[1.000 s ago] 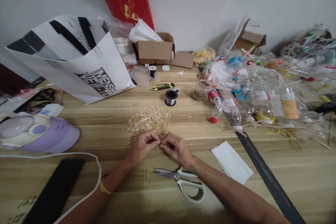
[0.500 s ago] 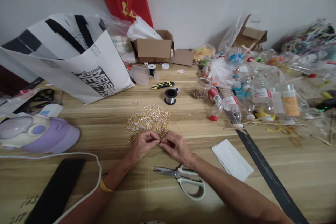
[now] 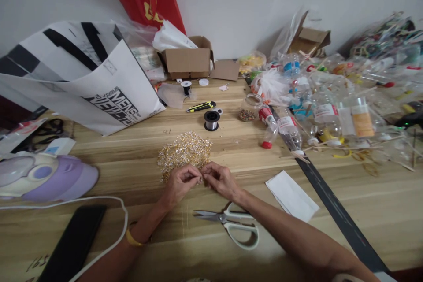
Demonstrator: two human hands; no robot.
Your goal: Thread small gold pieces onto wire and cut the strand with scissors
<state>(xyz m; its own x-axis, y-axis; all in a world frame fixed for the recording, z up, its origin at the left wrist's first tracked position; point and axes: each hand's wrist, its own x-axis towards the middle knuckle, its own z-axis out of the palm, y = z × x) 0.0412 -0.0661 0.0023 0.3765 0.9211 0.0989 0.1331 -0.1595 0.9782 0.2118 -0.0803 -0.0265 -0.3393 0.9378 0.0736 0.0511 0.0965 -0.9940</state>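
My left hand (image 3: 181, 183) is closed in a pinch, and a tiny shiny piece (image 3: 199, 180) shows at its fingertips. Facing it, my right hand (image 3: 220, 180) also pinches with thumb and forefinger; what lies between those fingers is too small to make out. The fingertips of both hands almost meet. Just beyond them lies a loose heap of gold and silver glittery strands (image 3: 185, 152), partly covered by my left hand. Scissors with pale handles (image 3: 228, 219) rest on the table under my right forearm, blades slightly apart and pointing left.
Behind the heap are a wire spool (image 3: 211, 121), a yellow-black utility knife (image 3: 201, 106) and a jar of beads (image 3: 247, 110). Plastic bottles (image 3: 325, 119) crowd the right. A folded white paper (image 3: 292, 195), a black phone-like slab (image 3: 72, 242), a white cable (image 3: 124, 211) and a purple-cream device (image 3: 49, 176) lie around.
My fingertips have parted slightly, and the shiny piece now shows at my left fingertips. The camera view has shifted a little; the things on the table stay put.
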